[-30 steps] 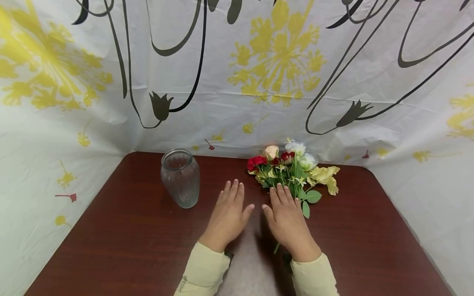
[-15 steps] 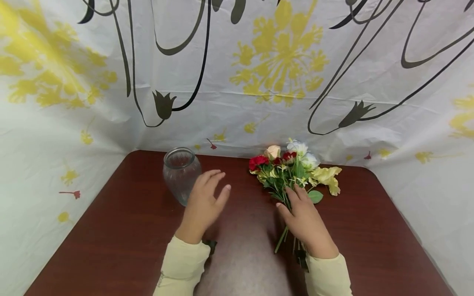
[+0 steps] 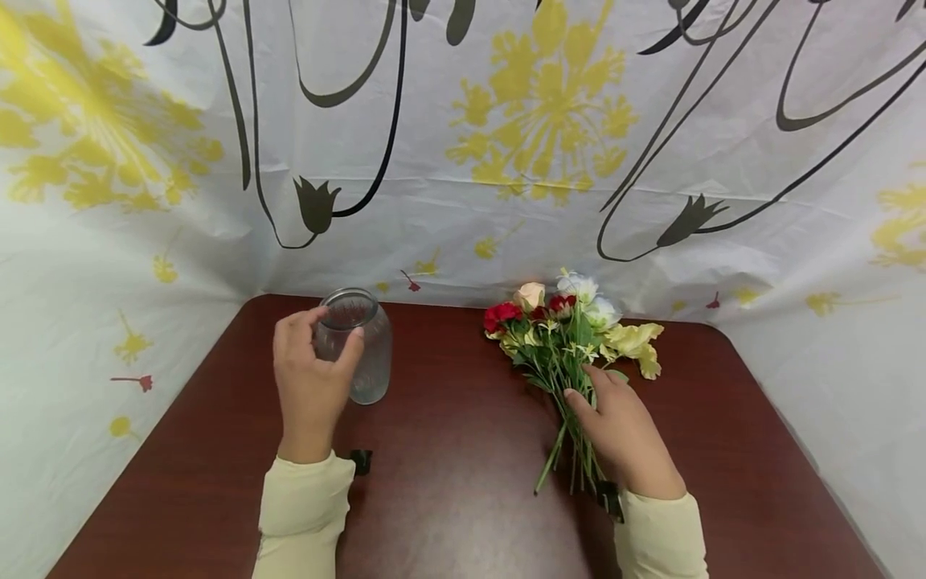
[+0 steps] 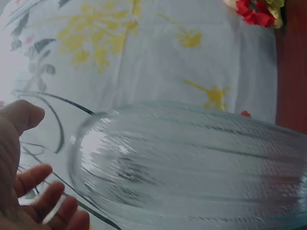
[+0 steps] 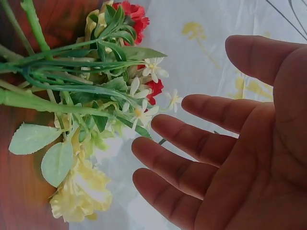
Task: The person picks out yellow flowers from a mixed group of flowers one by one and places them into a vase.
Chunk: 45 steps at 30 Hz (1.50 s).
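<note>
A clear ribbed glass vase stands upright at the back left of the table. My left hand is at its near left side, thumb and fingers spread around the neck. In the left wrist view a gap shows between the fingers and the glass. On the right lies a bunch of flowers in red, peach, white and yellow, with green stems pointing toward me. Above the stems hovers my right hand, its fingers relaxed and apart from the bunch in the right wrist view.
The dark red-brown table has rounded back corners. A white curtain with yellow and black flower prints hangs behind it and along both sides, close to the table's edges.
My left hand has moved left from the middle of the table to the vase, its fingers spreading. My right hand has shifted slightly right, baring more of the stems. Vase and flowers have stayed put.
</note>
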Motion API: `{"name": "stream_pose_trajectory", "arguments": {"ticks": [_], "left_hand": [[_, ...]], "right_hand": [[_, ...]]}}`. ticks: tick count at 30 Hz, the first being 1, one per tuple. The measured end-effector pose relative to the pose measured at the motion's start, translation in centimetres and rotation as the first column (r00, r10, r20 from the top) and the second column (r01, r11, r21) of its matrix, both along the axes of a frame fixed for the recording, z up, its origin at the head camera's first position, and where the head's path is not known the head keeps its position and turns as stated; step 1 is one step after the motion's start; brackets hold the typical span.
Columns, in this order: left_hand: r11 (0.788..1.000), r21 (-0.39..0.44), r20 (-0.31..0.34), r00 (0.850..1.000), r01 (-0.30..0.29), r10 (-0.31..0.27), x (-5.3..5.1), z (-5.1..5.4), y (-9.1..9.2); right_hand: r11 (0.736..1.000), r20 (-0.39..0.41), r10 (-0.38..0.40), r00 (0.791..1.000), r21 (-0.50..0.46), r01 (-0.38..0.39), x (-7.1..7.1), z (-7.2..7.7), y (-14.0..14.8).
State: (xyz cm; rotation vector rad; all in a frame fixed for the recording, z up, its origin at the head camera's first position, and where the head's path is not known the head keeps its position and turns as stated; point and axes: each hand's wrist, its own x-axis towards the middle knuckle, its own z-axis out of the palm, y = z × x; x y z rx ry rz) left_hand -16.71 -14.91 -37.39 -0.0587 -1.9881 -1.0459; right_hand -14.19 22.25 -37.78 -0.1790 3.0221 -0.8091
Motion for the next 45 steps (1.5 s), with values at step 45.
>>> {"name": "stream_pose_trajectory", "arguments": {"ticks": [45], "left_hand": [[0.941,0.14,0.53,0.779,0.309,-0.334,0.4,-1.4,-0.8]], "right_hand": [[0.999,0.018,0.045,0.999,0.004,-0.045,-0.5,-1.7,1.3]]}}
